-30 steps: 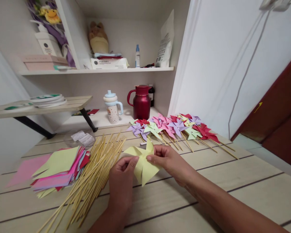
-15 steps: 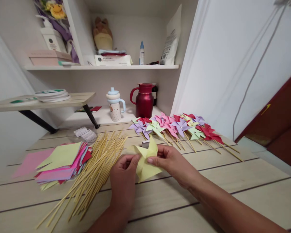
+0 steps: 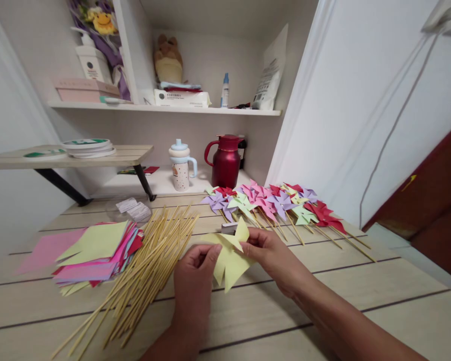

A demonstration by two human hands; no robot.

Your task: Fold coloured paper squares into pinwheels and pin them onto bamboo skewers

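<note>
1. Left hand and right hand: each grip is pinched on one yellow paper pinwheel, above the counter.
2. Over ten multicoloured pinwheels line its back edge.
3. Pump bottle print is too small.

The jug is gleaming deep red! In front of it, one paper pinwheel is showing plain pale yellow; left of the jug, a white cup is sporting dark specks and light blue; mostly right of the jug, other pinwheels are flashing pink, lilac, red, mint.
</note>
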